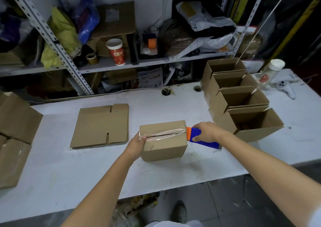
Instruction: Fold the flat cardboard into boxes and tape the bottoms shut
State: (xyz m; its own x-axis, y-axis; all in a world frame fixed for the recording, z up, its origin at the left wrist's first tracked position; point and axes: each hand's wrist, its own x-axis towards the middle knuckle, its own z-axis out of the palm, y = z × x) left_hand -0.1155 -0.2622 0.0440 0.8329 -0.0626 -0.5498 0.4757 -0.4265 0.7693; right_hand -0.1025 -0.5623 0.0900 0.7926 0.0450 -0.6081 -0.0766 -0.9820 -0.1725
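A folded cardboard box [165, 148] stands bottom-up in the middle of the white table [69, 171]. Clear tape [165, 134] runs along its centre seam. My left hand [139, 141] grips the box's left end, thumb pressing the tape end down. My right hand [206, 133] holds a blue and orange tape dispenser [205, 140] at the box's right end, where the tape goes over the edge. A flat cardboard blank [101, 126] lies to the left of the box.
Several open, finished boxes [239, 96] stand in a row at the right. More cardboard [13, 131] lies at the left table edge. A bottle [271, 72] and a white controller [284, 88] sit at the far right. Cluttered shelves [121, 63] stand behind the table.
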